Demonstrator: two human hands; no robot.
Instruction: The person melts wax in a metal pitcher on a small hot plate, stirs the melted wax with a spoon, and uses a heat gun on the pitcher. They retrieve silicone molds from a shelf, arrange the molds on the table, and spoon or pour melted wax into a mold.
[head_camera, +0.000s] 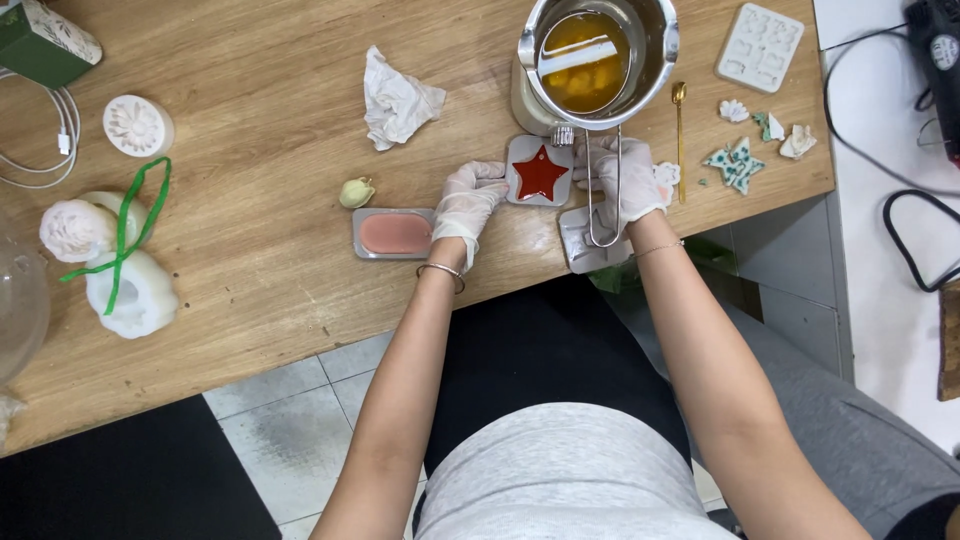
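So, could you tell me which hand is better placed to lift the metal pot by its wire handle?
Probably the right hand: it already lies over the wire handle of the metal pot, while the left hand rests beside the star mould.

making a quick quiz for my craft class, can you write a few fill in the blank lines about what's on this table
1. The small square mould between the gloved left hand and right hand holds a red ____ shape.
2. The rectangular mould beside the left hand is filled with ____ material.
3. The ribbon on the white moulds is ____.
4. The metal pot holds ____ liquid.

Missing words: star; pink; green; orange
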